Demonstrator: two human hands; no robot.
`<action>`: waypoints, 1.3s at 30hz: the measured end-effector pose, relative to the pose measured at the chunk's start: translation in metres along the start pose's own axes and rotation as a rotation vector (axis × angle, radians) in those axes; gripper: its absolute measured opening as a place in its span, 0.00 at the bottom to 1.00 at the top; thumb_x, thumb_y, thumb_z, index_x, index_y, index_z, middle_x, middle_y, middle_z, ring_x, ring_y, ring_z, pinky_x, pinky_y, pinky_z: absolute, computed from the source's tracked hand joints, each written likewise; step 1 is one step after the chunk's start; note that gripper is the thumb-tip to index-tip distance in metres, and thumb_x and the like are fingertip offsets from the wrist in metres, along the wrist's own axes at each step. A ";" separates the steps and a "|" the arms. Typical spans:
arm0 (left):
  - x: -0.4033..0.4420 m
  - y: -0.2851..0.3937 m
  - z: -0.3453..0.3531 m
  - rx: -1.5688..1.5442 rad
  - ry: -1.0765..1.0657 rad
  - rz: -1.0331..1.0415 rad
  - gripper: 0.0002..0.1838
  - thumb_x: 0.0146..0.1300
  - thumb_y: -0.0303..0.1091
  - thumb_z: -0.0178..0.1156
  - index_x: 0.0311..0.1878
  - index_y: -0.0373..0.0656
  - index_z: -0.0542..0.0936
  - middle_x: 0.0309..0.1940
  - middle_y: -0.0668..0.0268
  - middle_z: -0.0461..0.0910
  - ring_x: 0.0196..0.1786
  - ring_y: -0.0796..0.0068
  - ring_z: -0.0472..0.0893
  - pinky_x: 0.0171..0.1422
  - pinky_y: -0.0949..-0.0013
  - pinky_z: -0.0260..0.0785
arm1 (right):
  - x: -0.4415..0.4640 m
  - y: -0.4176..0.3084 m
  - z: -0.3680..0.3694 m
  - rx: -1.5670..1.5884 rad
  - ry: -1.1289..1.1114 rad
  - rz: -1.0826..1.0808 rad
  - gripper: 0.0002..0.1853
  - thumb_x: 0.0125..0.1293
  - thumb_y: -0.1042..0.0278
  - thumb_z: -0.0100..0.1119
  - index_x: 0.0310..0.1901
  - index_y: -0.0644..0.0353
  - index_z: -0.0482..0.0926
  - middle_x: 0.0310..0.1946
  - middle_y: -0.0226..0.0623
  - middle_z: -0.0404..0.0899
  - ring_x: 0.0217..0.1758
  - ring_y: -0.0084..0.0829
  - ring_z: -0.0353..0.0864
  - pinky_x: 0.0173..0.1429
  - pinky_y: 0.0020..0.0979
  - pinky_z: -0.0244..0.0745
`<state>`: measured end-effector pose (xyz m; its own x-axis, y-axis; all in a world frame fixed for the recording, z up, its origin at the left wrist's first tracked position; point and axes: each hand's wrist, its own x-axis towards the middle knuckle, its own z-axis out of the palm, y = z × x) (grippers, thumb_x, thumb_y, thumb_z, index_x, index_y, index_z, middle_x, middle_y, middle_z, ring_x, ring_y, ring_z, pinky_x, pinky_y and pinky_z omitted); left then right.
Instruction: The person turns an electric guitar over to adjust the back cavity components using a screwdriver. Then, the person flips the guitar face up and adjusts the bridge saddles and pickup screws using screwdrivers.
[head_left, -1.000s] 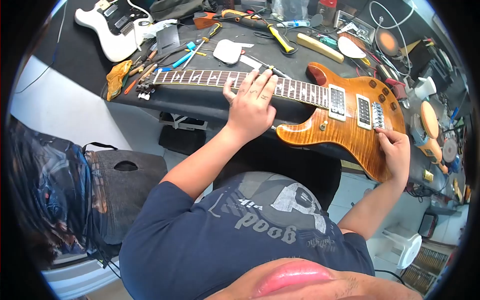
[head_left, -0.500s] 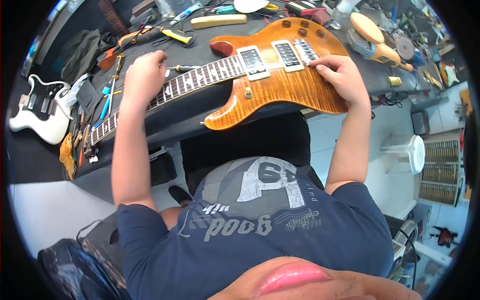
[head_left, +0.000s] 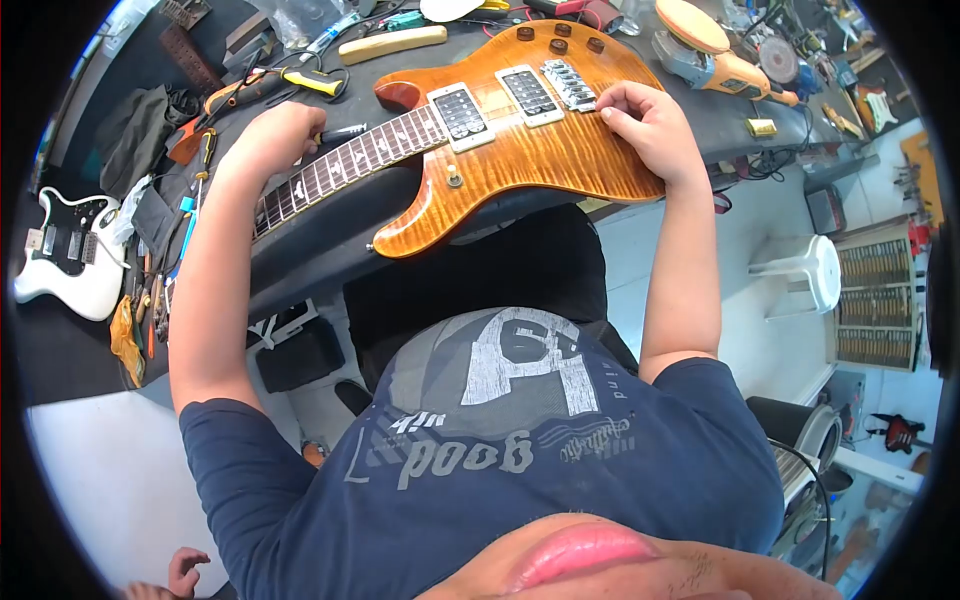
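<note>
An amber flame-top electric guitar (head_left: 560, 160) lies on the dark bench, its neck pointing left beneath my left forearm. My left hand (head_left: 272, 142) hovers over the fretboard (head_left: 345, 162), fingers curled. A dark-handled screwdriver (head_left: 345, 133) shows just beyond its fingertips; whether they touch it I cannot tell. My right hand (head_left: 648, 125) is at the guitar's metal bridge (head_left: 570, 85), with thumb and index finger pinched at its near end. Anything small in either grasp is hidden. Two white-framed pickups (head_left: 460, 118) sit between neck and bridge.
A white guitar body (head_left: 65, 255) lies at left beside scattered tools. Behind the amber guitar are a wooden block (head_left: 392, 45) and a yellow-handled tool (head_left: 315, 82). An orange power tool (head_left: 740, 75) stands at right. A white stool (head_left: 822, 272) is on the floor; another person's hand (head_left: 185, 572) shows bottom left.
The view has shifted, so the guitar appears farther left. My left hand has moved rightward along the neck, nearer the screwdriver and guitar body. My right hand stays at the bridge.
</note>
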<state>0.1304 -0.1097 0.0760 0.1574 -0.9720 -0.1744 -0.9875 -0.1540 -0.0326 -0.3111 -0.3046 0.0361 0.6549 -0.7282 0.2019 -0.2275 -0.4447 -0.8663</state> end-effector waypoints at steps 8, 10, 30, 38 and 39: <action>-0.048 0.037 -0.019 0.028 0.385 -0.031 0.14 0.66 0.32 0.66 0.52 0.39 0.84 0.50 0.53 0.86 0.57 0.50 0.84 0.63 0.54 0.76 | 0.000 -0.001 -0.002 -0.083 0.003 -0.069 0.07 0.68 0.69 0.65 0.42 0.63 0.84 0.32 0.25 0.81 0.36 0.17 0.76 0.44 0.26 0.73; -0.083 0.084 -0.018 -0.249 0.629 0.036 0.15 0.66 0.33 0.66 0.54 0.39 0.84 0.52 0.53 0.85 0.57 0.50 0.83 0.63 0.54 0.76 | -0.001 -0.005 -0.001 -0.086 -0.016 -0.040 0.06 0.68 0.70 0.65 0.42 0.63 0.83 0.30 0.22 0.78 0.35 0.16 0.73 0.42 0.24 0.70; -0.156 -0.039 0.011 -0.251 0.586 -0.542 0.13 0.65 0.35 0.68 0.48 0.38 0.86 0.41 0.52 0.89 0.44 0.54 0.88 0.52 0.55 0.79 | -0.008 -0.013 -0.002 0.001 -0.127 -0.024 0.05 0.73 0.75 0.61 0.46 0.66 0.81 0.36 0.24 0.79 0.41 0.16 0.74 0.49 0.21 0.68; -0.085 -0.166 0.036 0.171 0.068 -0.623 0.13 0.62 0.26 0.61 0.48 0.32 0.87 0.49 0.43 0.87 0.54 0.45 0.87 0.59 0.50 0.81 | 0.001 -0.021 0.000 0.021 -0.171 0.075 0.05 0.73 0.76 0.60 0.47 0.64 0.82 0.37 0.23 0.79 0.41 0.15 0.73 0.49 0.20 0.68; -0.082 -0.165 0.037 0.181 0.079 -0.631 0.14 0.62 0.25 0.60 0.48 0.32 0.87 0.49 0.44 0.87 0.54 0.45 0.87 0.59 0.50 0.81 | 0.003 -0.019 -0.001 0.004 -0.181 0.084 0.05 0.73 0.76 0.60 0.46 0.64 0.82 0.37 0.23 0.79 0.42 0.15 0.73 0.49 0.20 0.67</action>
<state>0.2811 0.0017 0.0589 0.6977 -0.7163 0.0054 -0.6885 -0.6726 -0.2712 -0.3055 -0.2982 0.0537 0.7529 -0.6567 0.0440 -0.2836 -0.3840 -0.8787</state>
